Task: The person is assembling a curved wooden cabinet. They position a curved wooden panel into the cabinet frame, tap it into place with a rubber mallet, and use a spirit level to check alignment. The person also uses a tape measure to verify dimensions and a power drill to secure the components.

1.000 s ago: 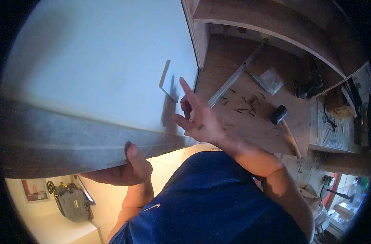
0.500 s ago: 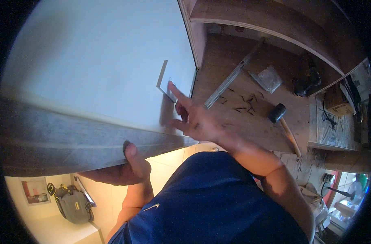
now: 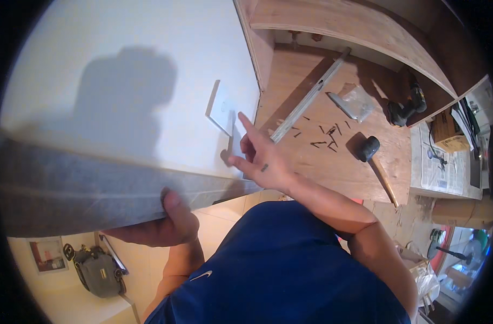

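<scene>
The large white laminated board, with its grey raw edge toward the person, is held up and steadied rather than set down; the left hand grips it from beneath, thumb pressed up against the grey edge, fingers curled under out of sight; the right hand is released and spread, fingertips at the board's near right corner, grasping nothing; just beyond those fingers a small white rectangular piece rests on the board's face, seemingly in place but loose, as no fastener shows on it; so the positioning looks roughly done and the fixing looks still to come, as a judgement.

On the wooden bench to the right lie a long metal straightedge, scattered dark screws, a black-headed mallet with a wooden handle, a clear plastic bag and a dark power drill; all sit apart from both hands, untouched.
</scene>
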`<control>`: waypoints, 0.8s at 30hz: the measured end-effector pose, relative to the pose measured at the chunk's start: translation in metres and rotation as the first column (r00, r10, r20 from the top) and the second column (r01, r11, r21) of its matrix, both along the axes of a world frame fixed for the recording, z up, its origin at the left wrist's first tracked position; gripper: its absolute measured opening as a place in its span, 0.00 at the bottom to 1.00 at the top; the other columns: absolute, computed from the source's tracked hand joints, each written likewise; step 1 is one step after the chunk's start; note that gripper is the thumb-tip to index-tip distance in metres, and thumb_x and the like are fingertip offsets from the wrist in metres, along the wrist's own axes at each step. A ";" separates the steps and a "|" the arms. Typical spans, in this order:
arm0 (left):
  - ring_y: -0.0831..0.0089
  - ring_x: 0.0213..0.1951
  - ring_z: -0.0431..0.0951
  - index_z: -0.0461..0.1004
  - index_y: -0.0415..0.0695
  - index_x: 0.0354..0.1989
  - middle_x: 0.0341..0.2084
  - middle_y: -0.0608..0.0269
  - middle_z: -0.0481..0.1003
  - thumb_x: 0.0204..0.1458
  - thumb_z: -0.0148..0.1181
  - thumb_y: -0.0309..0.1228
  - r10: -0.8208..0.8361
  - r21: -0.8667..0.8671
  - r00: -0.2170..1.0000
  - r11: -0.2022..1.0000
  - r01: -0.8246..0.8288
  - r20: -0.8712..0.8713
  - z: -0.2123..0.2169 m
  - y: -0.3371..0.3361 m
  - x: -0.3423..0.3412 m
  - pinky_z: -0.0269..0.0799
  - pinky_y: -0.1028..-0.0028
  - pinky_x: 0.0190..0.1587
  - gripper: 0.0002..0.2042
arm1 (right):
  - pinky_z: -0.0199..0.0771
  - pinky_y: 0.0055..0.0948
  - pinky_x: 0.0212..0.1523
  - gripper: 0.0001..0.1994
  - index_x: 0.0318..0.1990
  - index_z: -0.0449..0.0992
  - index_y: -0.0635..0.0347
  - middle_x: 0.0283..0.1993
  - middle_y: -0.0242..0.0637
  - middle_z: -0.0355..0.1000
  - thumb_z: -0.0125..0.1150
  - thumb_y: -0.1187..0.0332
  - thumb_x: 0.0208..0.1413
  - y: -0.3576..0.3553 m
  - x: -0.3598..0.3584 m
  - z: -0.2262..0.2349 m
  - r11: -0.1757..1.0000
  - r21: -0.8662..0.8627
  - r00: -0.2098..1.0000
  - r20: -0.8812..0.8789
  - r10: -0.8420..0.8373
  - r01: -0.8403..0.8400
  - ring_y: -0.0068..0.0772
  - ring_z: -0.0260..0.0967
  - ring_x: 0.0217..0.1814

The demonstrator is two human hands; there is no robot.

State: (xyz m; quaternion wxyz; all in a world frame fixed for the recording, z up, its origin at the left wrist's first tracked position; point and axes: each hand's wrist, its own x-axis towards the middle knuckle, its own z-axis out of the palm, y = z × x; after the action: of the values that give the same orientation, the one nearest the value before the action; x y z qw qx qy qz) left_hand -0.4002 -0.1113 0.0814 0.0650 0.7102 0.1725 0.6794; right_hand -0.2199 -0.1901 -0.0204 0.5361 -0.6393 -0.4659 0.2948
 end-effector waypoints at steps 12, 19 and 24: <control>0.45 0.67 0.62 0.32 0.31 0.74 0.68 0.32 0.50 0.51 0.65 0.39 0.042 -0.133 0.996 0.990 -0.051 -0.075 0.003 -0.007 -0.005 0.63 0.54 0.67 0.52 | 0.72 0.30 0.38 0.46 0.79 0.45 0.58 0.35 0.36 0.66 0.69 0.63 0.60 0.000 -0.005 0.015 0.993 -0.036 0.993 0.003 0.115 -0.115 0.28 0.65 0.33; 0.44 0.68 0.61 0.32 0.30 0.74 0.68 0.31 0.51 0.51 0.65 0.36 -0.030 -0.023 0.999 0.999 0.031 0.016 0.001 0.002 -0.001 0.63 0.53 0.68 0.53 | 0.71 0.30 0.35 0.45 0.78 0.50 0.58 0.32 0.33 0.66 0.71 0.63 0.59 -0.001 -0.004 0.004 0.998 -0.032 0.998 0.023 -0.052 0.053 0.25 0.65 0.30; 0.41 0.68 0.62 0.33 0.30 0.75 0.69 0.30 0.52 0.52 0.70 0.41 0.079 -0.063 0.995 0.995 -0.075 0.067 -0.012 0.000 -0.004 0.62 0.50 0.69 0.55 | 0.71 0.33 0.33 0.42 0.77 0.52 0.62 0.33 0.37 0.66 0.68 0.56 0.61 -0.001 -0.015 -0.004 0.998 0.062 1.000 -0.027 -0.008 0.010 0.30 0.65 0.30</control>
State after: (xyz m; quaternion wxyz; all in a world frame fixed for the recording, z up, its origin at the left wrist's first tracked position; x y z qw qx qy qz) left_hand -0.4046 -0.1113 0.0698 0.0662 0.6768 0.2180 0.7000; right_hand -0.2348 -0.1916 -0.0248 0.5631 -0.6204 -0.4647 0.2865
